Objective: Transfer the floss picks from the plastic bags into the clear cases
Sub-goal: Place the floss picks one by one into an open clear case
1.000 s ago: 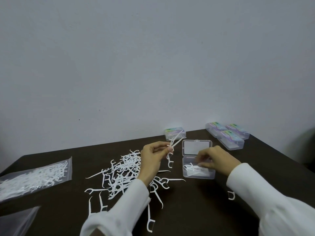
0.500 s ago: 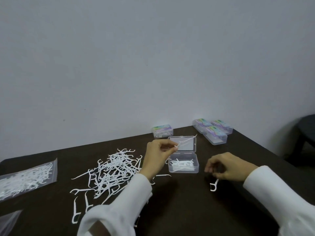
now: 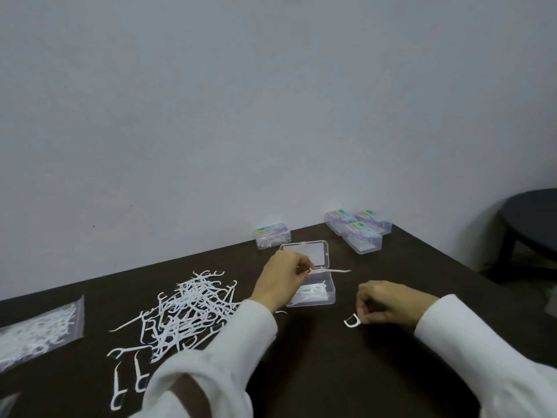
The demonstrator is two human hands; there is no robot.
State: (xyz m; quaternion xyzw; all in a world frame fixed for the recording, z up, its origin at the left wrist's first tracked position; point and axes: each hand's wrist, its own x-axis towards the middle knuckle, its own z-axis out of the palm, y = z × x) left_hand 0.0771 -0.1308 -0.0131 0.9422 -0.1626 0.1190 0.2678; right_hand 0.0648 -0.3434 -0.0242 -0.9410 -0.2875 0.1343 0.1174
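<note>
Two bare hands in white sleeves work over a dark brown table (image 3: 331, 372). The left hand (image 3: 281, 283) has its fingers curled and pinches a thin white plastic floss pick (image 3: 330, 270) by its head end, so that the pick lies roughly level and points right, above the open clear plastic case (image 3: 313, 292). That case sits just in front of the left hand with its hinged lid (image 3: 304, 251) tipped up toward the wall, and a few white picks lie in its tray. The right hand (image 3: 388, 301) rests on the table to the right of the case, apart from it, with fingers curled; its fingertips touch or pinch a single white floss pick (image 3: 352, 321) lying on the tabletop, though whether it is truly gripped I cannot tell. Left of the left forearm a loose heap of white floss picks (image 3: 187, 312) is scattered over the table. Farther left, at the edge, lies a clear zip plastic bag (image 3: 39, 330) with picks inside. By the wall stand a closed clear case with a coloured label (image 3: 272, 235) and, further right, three more closed labelled cases (image 3: 358, 229) grouped together.
</note>
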